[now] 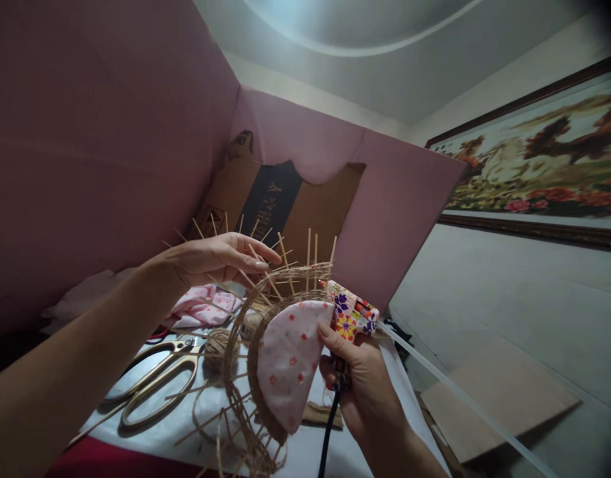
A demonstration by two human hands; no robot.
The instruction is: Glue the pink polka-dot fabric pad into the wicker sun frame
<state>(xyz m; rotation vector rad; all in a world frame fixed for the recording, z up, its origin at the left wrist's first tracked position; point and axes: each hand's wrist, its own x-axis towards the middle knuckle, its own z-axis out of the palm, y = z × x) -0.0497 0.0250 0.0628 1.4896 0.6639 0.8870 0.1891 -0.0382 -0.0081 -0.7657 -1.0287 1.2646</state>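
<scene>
My left hand (220, 259) grips the far rim of a small basket frame (250, 372) made of wooden sticks wound with jute twine, held up on its side. A round pad of pink dotted cloth (288, 362) lines its bottom, facing me. My right hand (358, 382) is closed around a flower-patterned glue gun (352, 313), whose nozzle rests at the pad's upper edge. A clear glue stick (459, 395) juts from the gun's back toward the lower right, and its dark cord (328, 431) hangs down.
Gold scissors (156, 382) and a ball of jute twine (218, 348) lie on the white table (161, 438) under the basket. Pink cloth (198, 307) lies behind them. A pink-covered cardboard screen (136, 146) stands at the left and back. A framed picture (539, 166) hangs on the right wall.
</scene>
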